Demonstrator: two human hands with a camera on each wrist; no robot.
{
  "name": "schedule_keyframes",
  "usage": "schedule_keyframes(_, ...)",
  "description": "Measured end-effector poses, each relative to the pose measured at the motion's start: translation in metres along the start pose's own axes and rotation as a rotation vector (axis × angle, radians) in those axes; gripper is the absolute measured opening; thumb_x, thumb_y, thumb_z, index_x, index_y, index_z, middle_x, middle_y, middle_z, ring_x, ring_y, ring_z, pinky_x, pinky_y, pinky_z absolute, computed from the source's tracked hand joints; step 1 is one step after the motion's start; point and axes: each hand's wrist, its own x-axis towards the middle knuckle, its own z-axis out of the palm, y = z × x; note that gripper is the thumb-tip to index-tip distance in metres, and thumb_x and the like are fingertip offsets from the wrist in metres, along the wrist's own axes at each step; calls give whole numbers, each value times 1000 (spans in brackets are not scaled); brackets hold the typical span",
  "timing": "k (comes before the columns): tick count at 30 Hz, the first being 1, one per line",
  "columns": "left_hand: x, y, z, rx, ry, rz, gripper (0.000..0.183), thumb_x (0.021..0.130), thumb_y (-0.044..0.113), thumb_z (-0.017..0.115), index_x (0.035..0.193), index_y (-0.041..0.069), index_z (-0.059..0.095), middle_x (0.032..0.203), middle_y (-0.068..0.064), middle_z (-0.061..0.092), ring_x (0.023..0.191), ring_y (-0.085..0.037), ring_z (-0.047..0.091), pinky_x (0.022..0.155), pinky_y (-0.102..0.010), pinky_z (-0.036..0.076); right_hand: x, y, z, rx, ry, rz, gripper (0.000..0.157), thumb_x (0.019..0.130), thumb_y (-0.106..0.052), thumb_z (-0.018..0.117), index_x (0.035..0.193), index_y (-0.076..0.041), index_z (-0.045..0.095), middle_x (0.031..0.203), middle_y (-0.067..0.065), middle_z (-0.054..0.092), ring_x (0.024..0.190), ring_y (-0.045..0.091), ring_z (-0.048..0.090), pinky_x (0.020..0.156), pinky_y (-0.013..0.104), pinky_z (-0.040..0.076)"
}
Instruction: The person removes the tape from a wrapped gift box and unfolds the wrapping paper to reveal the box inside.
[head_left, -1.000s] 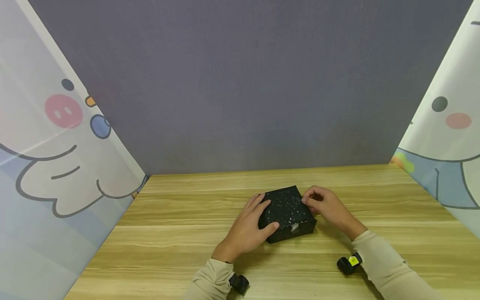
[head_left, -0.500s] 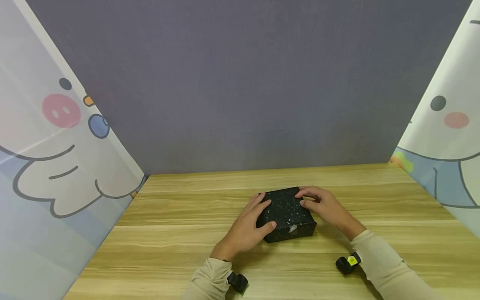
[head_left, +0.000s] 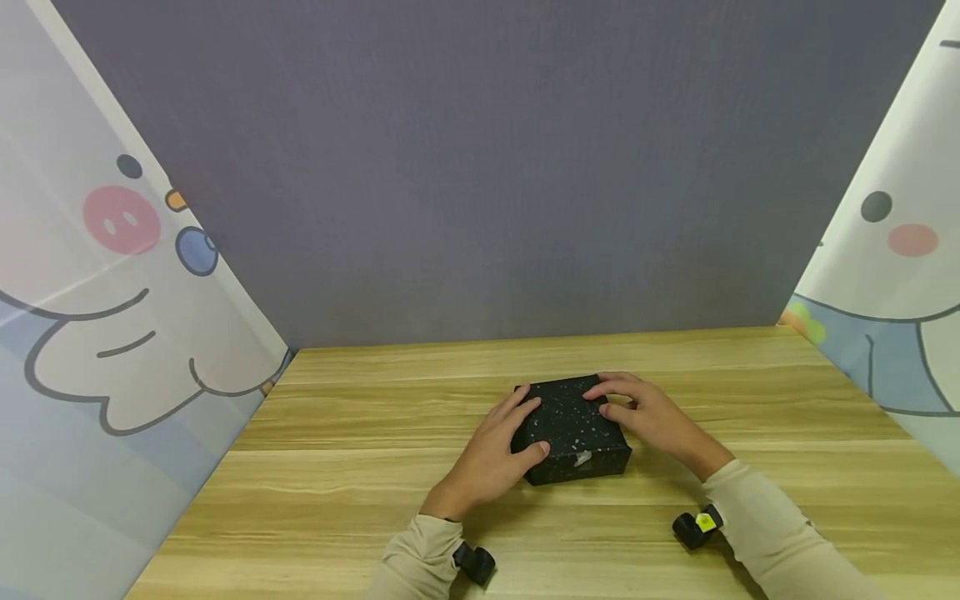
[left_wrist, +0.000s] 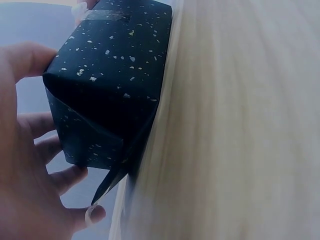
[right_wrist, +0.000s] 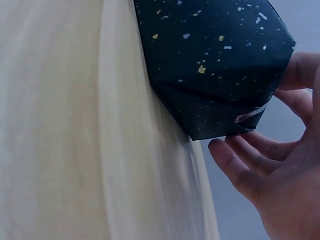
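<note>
A small box [head_left: 573,421] wrapped in black paper with pale and gold flecks sits on the table between both hands. My left hand [head_left: 487,458] holds its left end, thumb at the front top edge and fingers spread over the left side. In the left wrist view, a folded paper flap [left_wrist: 112,180] sticks out from that end, with a clear tape strip [left_wrist: 90,216] at its tip beside a fingertip. My right hand [head_left: 652,415] holds the right end, fingers bent over the top edge. A shiny tape piece [right_wrist: 250,114] lies on the folded right end.
The wood-grain table [head_left: 360,483] extends around the box. A grey panel [head_left: 480,167] stands along the back edge, with cartoon-printed sheets [head_left: 112,333] on both sides. Tape [head_left: 582,458] also shows on the box's front.
My right hand's fingers have gone from a pinch beside the right edge to lying over the box's top right edge. The box has shifted slightly; my left hand keeps its hold.
</note>
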Motion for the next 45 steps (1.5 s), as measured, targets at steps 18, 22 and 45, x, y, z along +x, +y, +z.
schedule_keyframes(18, -1, -2, -1, -18, -2, -1, 66, 99, 52, 54, 157, 26, 36, 166, 12, 15, 150, -21, 20, 113, -57, 29, 3, -4, 7, -47, 30, 16, 20, 98, -6, 60, 109, -17, 72, 147, 25, 45, 135, 46, 42, 90, 55, 52)
schedule_keyframes(22, -1, -2, -1, -22, 0, 0, 66, 99, 52, 54, 157, 26, 36, 166, 11, 16, 150, -21, 21, 113, -57, 30, 4, -4, 8, -55, 44, 15, 22, 97, -2, 60, 107, -18, 73, 146, 24, 47, 135, 45, 42, 90, 56, 53)
schedule_keyframes(45, -2, -1, 0, -31, 0, -19, 68, 97, 56, 56, 156, 30, 37, 163, 22, 13, 149, -19, 23, 113, -56, 32, 4, -4, 11, -90, 92, -61, 26, 95, 5, 57, 88, -18, 66, 137, 26, 53, 131, 45, 46, 83, 51, 55)
